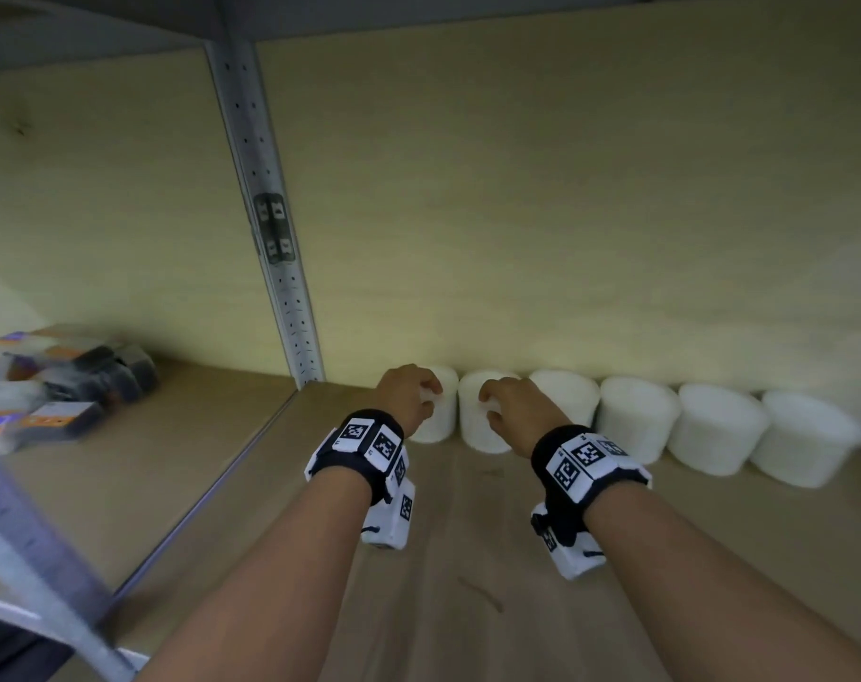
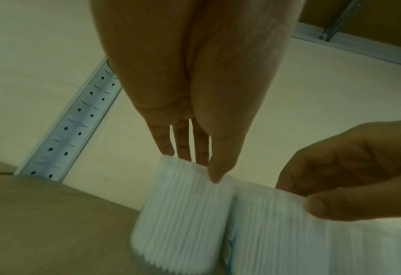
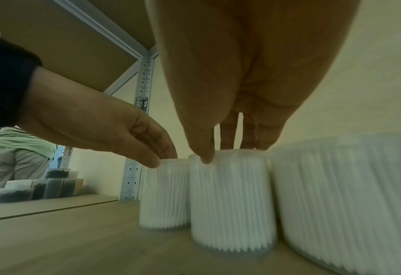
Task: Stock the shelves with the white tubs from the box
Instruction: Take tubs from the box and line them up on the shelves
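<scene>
A wooden shelf against a pale wall carries six upright white tubs in a row. The left hand pinches the top of the leftmost tub; the right hand pinches its neighbour, the second tub.

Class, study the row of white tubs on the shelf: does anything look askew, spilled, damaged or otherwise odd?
Nothing stands out. Six white tubs stand upright in a row along the back wall; the left hand and right hand hold the tops of the two leftmost.
</scene>
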Demonstrator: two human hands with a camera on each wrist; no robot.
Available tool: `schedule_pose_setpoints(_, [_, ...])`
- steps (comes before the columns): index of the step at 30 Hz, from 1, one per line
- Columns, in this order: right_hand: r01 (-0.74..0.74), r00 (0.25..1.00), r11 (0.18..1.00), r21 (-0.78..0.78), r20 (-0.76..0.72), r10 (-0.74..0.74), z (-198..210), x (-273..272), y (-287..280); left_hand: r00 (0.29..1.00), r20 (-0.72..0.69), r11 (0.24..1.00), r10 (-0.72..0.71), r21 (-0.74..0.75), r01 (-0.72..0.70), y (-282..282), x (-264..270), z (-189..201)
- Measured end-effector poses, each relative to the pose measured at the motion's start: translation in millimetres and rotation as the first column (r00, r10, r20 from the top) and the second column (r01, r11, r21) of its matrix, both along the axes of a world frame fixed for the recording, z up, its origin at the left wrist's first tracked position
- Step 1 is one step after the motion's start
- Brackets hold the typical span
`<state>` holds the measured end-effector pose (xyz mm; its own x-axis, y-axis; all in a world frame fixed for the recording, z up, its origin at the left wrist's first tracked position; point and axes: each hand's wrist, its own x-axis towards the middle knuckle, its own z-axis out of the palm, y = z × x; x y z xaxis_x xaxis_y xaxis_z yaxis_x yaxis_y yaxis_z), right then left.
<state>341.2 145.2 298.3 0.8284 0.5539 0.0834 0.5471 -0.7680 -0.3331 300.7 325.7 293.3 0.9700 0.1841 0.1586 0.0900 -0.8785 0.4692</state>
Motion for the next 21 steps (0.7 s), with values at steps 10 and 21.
schedule_pose_setpoints(10, [0.057,0.998,0.997,0.054,-0.035,-0.055,-3.8,6.1,3.0,0.999,0.037,1.0,0.006,0.002,-0.006,-3.8,18.8,-4.0])
schedule_pose_setpoints(21, [0.096,0.995,0.994,0.053,0.015,-0.097,6.6,-46.7,-37.9,0.999,-0.002,0.999,-0.046,-0.001,0.046,-36.3,-23.4,15.4])
